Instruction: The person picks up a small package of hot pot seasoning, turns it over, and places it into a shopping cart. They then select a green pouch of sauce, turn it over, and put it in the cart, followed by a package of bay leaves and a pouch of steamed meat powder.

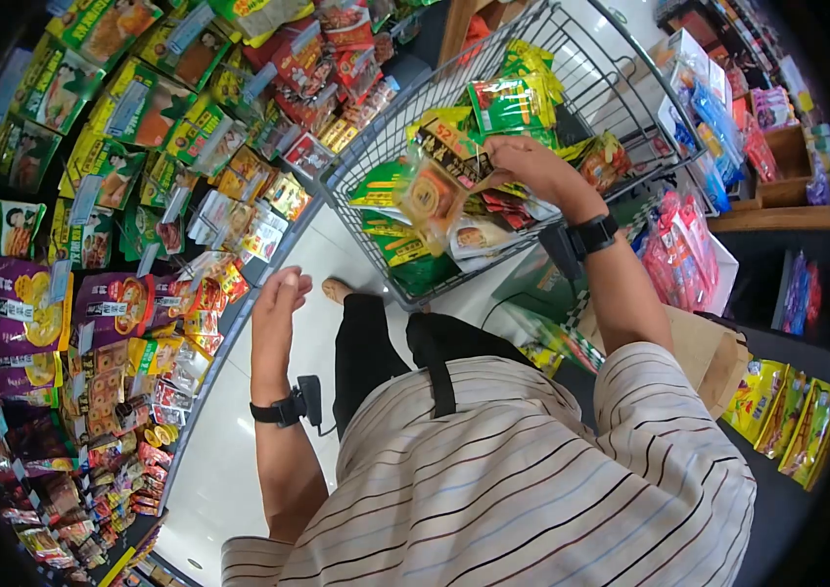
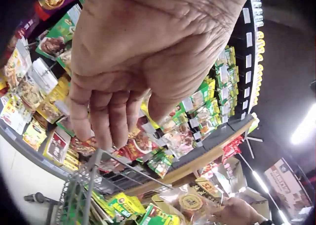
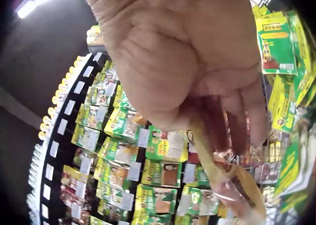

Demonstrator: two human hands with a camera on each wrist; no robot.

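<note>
two hands at work beside a store display, seen from the head camera. right hand (image 1: pixel 525 164): raised over the shopping cart (image 1: pixel 572 59), fingers and thumb pinching the top edge of a clear yellow-orange snack packet (image 1: pixel 430 201) with a round label; the packet hangs from that pinch just above the goods already in the cart. in the right wrist view the curled fingers (image 3: pixel 247 111) close on the packet's crinkled upper edge (image 3: pixel 227 180), though the blur there makes the exact grip hard to read. left hand (image 1: pixel 276 311): held in the air between the display rack (image 1: pixel 102 235) and the cart, holding nothing; in the left wrist view its fingers (image 2: pixel 106 116) lie together, nearly straight and relaxed, pointing towards the rack, with no packet touching them. it is well apart from the held packet and nearer to the rack's hanging packets. cart contents: green packets (image 1: pixel 513 98), a dark packet with yellow print (image 1: pixel 449 142) touching the held one, and further flat sachets beneath. rack: rows of green, purple and red hanging packets with white price tags. person: striped shirt (image 1: pixel 532 489), dark trousers, a black wrist strap on each arm; one foot shows on the pale floor (image 1: pixel 229 450) beside the cart.
</note>
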